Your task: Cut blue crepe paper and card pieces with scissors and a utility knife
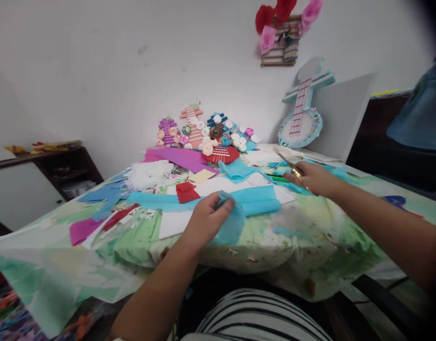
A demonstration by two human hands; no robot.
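Near the front edge of the table, my left hand (pixel 209 219) pinches a piece of light blue crepe paper (pixel 232 226), which hangs down from the fingers. Further right, my right hand (pixel 312 179) is closed round the gold-coloured handles of a pair of scissors (pixel 284 157). The blades point up and to the left, away from the blue piece. Behind my left hand lies a long strip of turquoise crepe paper (pixel 258 199) across white sheets. A red crepe paper scrap (pixel 187 192) rests on the strip. A green pen-like stick (pixel 277 178) lies by my right hand.
Decorated stick crafts with paper flowers (pixel 194 132) stand against the wall. A pale blue instrument-shaped craft (pixel 300 123) leans at the back right. White shredded paper (pixel 148 175), a purple sheet (pixel 187 158) and paper scraps cover the table's left side. A chair armrest (pixel 384 300) is at lower right.
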